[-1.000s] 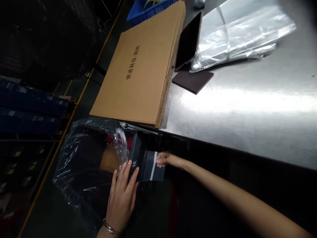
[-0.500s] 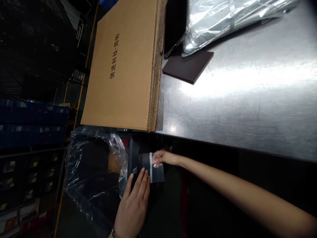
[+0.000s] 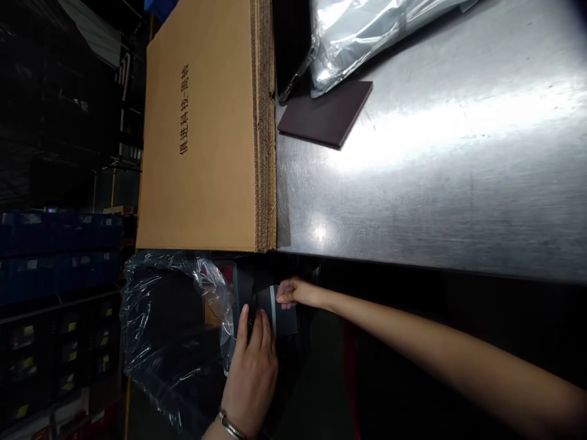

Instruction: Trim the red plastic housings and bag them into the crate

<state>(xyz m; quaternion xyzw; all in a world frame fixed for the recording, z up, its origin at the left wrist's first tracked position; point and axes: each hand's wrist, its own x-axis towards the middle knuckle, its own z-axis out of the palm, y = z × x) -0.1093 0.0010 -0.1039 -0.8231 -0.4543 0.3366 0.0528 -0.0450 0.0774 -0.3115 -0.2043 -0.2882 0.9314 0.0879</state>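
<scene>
Thin transparent bag (image 3: 286, 322) at lower centre

The right hand (image 3: 290, 293), nearly closed, pinches its smooth plastic near the straight white strip (image 3: 274, 313). The left hand (image 3: 252, 382), loosely extended, lies at the bag's left side; I cannot tell its grip.

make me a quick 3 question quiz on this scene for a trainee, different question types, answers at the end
1. Multiple choice: what is the right hand pinching?
A) the silvery package
B) a small clear pouch with a pale strip
C) the brown flat piece

2. True or false: a metal bracelet sits at the wrist of the left hand.

3. Fill in the blank: dark printed characters show on the ____.

Key: 1. B. 2. True. 3. Cardboard.
</scene>
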